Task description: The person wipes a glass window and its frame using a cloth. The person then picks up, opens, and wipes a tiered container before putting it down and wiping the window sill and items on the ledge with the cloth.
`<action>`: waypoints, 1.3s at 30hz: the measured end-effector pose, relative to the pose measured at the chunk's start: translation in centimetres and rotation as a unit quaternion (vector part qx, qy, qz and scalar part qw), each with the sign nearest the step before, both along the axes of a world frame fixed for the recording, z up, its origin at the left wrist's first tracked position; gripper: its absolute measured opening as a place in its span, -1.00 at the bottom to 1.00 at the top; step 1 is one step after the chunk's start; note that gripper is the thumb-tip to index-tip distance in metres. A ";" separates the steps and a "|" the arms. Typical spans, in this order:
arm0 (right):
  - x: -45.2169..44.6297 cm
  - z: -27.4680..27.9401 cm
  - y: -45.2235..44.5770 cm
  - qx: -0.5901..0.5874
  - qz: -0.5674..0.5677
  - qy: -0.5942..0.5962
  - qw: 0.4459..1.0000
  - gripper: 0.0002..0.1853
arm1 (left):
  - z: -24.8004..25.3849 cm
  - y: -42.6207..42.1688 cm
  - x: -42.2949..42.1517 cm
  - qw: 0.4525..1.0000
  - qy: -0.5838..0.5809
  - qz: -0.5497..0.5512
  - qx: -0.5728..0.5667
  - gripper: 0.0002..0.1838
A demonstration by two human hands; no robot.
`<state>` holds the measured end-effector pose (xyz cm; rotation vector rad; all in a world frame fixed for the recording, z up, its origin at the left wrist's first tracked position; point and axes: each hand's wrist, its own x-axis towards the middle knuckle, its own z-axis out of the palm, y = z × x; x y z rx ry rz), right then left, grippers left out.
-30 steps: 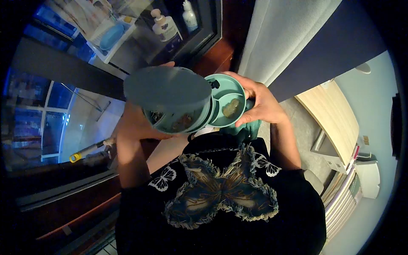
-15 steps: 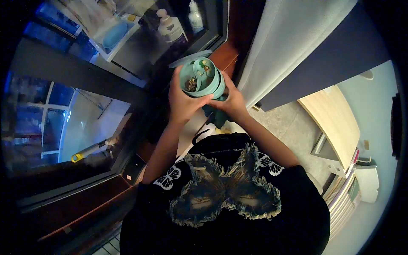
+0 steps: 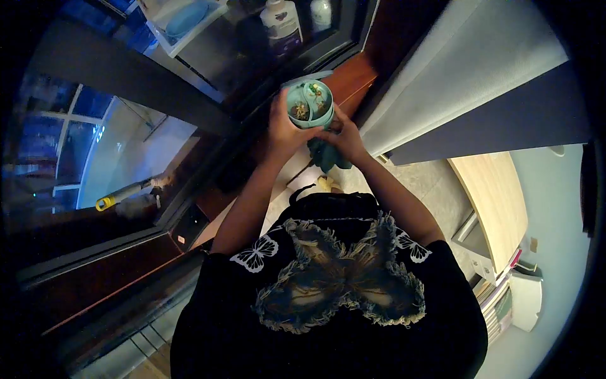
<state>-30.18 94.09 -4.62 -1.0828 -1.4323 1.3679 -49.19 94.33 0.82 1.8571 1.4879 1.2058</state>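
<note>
A round mint-green jewelry box [image 3: 310, 120] is held out in front of me over the wooden sill. A curved wall splits its top tray into two compartments. Gold-coloured jewelry [image 3: 302, 112] lies in the left one, and green and gold pieces [image 3: 314, 90] are in the right one. Its lid [image 3: 308, 77] is swung up on the far side. My left hand [image 3: 285, 129] grips the box from the left, thumb along the near rim. On the right side, my right hand [image 3: 344, 136] is closed around the lower part, fingers partly hidden.
Beyond the wooden sill [image 3: 355, 79] is a dark-framed window with pump bottles [image 3: 280, 25] and a blue dish [image 3: 187, 19] behind the glass. A pale curtain [image 3: 429, 95] hangs at right. Dark green material [image 3: 328, 155] shows below my right hand; a light wooden desk [image 3: 492, 208] stands farther right.
Both hands and the box sit higher and farther right in view, and the box looks smaller. The surroundings have shifted too as the camera moved. The grip looks the same.
</note>
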 end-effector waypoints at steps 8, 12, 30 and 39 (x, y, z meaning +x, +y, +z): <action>0.2 0.2 -0.1 -0.012 0.004 0.043 0.999 0.04 | 0.8 -0.5 0.0 0.997 0.059 -0.011 -0.043 0.37; -1.0 0.8 -1.3 0.044 -0.043 -0.014 0.998 0.07 | 1.4 -1.7 1.5 0.998 -0.040 0.026 -0.047 0.45; -0.7 -0.2 -1.0 0.046 -0.054 -0.182 0.981 0.13 | 7.6 -1.3 -0.1 0.973 0.131 -0.036 0.186 0.16; -0.5 0.5 -1.1 0.030 -0.052 -0.079 0.995 0.18 | 4.0 -0.3 -0.4 0.961 0.078 -0.103 0.245 -0.56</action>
